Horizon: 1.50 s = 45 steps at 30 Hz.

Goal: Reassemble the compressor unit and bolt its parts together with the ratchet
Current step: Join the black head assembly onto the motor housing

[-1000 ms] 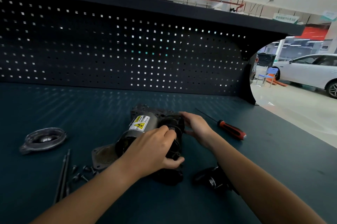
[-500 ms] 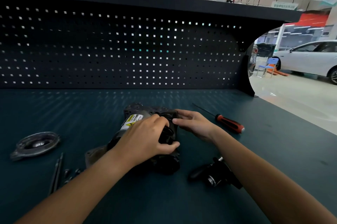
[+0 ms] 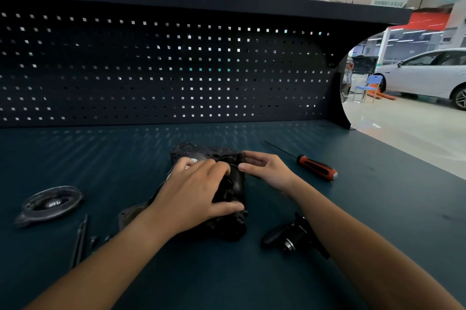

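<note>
Left hand (image 3: 194, 191): fingers curled close together over the compressor unit (image 3: 234, 183), thumb clamped on its near side.
Right hand (image 3: 267, 168): fingers nearly straight, touching the unit's far right end.
Unit's place: it lay mid-bench (image 3: 378, 209), between both hands.
Right side: screwdriver (image 3: 316, 167) farther, black part (image 3: 285, 236) nearer.
Left side: round cover (image 3: 49, 205), long bolts (image 3: 79, 241) nearer.

compressor unit (image 3: 234, 185): mostly under left hand (image 3: 194, 193) | bolts (image 3: 93, 240): blurred

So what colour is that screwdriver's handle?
The screwdriver handle is red with black sections, shown best in the head view.
</note>
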Tool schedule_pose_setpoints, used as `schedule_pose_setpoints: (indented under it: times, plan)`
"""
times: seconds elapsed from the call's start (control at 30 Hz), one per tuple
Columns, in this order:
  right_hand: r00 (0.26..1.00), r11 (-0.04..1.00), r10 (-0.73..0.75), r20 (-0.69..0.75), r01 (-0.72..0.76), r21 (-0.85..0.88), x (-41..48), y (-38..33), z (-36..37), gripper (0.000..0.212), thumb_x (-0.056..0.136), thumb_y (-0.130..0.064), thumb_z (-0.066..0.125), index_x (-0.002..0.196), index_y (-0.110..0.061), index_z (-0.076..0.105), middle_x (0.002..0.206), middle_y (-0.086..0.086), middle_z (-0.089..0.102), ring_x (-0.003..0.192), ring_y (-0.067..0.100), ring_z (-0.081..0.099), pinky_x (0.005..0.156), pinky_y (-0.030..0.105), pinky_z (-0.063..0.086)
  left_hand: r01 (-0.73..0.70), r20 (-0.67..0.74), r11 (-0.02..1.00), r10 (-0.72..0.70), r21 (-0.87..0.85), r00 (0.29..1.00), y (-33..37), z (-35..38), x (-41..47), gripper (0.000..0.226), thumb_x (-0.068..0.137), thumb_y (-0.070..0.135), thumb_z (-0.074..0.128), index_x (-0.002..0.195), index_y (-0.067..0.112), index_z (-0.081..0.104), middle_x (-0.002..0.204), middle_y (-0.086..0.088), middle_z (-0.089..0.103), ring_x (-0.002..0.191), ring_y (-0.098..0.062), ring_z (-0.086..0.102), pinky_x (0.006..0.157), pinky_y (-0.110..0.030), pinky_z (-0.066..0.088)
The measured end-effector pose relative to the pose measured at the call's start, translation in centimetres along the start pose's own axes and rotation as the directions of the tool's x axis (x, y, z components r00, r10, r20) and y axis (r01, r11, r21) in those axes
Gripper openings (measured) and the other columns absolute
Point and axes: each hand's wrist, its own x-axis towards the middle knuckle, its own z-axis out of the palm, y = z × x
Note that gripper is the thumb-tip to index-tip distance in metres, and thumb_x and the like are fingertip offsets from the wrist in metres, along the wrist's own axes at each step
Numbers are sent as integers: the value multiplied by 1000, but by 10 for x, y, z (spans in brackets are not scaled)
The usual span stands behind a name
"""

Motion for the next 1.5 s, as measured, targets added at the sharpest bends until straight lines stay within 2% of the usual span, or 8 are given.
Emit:
schedule_pose_setpoints:
  times: [0.07, 0.2, 0.33, 0.47, 0.67, 0.93, 1.3, 1.5]
  plan:
    - [1000, 1000, -1, 6, 1, 0, 0, 1, 0, 53, 80, -15, 70, 129, -8, 53, 117, -6, 61, 108, 1, 57, 94, 16, 46, -10, -31, 1000, 11, 6, 999, -1, 0, -6, 87, 66, 80, 23, 124, 21, 50, 113, 10, 57, 106, -10, 56, 103, -36, 29]
    - [1000, 1000, -4, -8, 4, 9, 0, 7, -2, 49, 80, -16, 70, 126, -13, 55, 118, -5, 61, 111, 4, 57, 97, 22, 44, -114, -96, 985, 127, 130, 987, 6, 9, -25, 90, 52, 77, 51, 122, 21, 46, 116, 0, 61, 101, -16, 64, 90, -58, 41]
    - [1000, 1000, 7, 3, -7, 3, -3, 9, -2, 49, 80, -21, 70, 126, -17, 55, 116, -11, 62, 110, 0, 56, 93, 21, 46, -144, -133, 973, 170, 180, 976, 6, 14, -27, 92, 44, 70, 69, 117, 20, 45, 115, -4, 63, 94, -17, 67, 86, -63, 40]
    - [999, 1000, 15, 29, -15, 6, -3, 6, -1, 51, 78, -21, 72, 126, -19, 54, 109, -21, 61, 105, -7, 56, 94, 21, 45, -138, -160, 977, 164, 163, 973, 2, 19, -30, 88, 47, 70, 63, 116, 19, 45, 114, -5, 62, 93, -17, 67, 89, -64, 36]
    - [997, 995, 49, 67, -55, 87, -3, 8, -3, 38, 81, -8, 68, 114, -25, 58, 107, -6, 66, 99, 5, 62, 81, 19, 50, -117, -175, 981, 144, 153, 974, 1, 19, -30, 85, 51, 71, 58, 118, 20, 45, 118, -4, 62, 94, -17, 67, 87, -65, 37]
    - [987, 992, 100, 129, -109, 68, 0, 9, -2, 29, 86, -19, 64, 113, -28, 57, 101, -6, 68, 97, 8, 63, 86, 27, 50, -102, -167, 978, 133, 184, 977, -2, 14, -27, 88, 48, 73, 58, 119, 23, 45, 121, -1, 62, 98, -14, 66, 85, -68, 30]
    - [996, 999, 31, 85, -34, 35, 4, 15, -6, 36, 77, -28, 68, 110, -26, 56, 93, -6, 72, 88, 3, 67, 70, 16, 52, -37, -154, 969, 76, 243, 985, 7, 10, -31, 100, 45, 74, 64, 127, 22, 41, 130, -8, 56, 111, -21, 61, 85, -71, 32]
    - [994, 1000, 26, 109, -27, 3, 8, 17, -9, 52, 64, -40, 68, 113, -27, 54, 92, -10, 72, 91, 4, 66, 80, 23, 52, 11, -193, 1000, -6, 27, 981, -28, -18, -65, 62, 77, 53, 52, 131, 24, 42, 140, 0, 37, 115, -10, 49, 99, -49, 34]
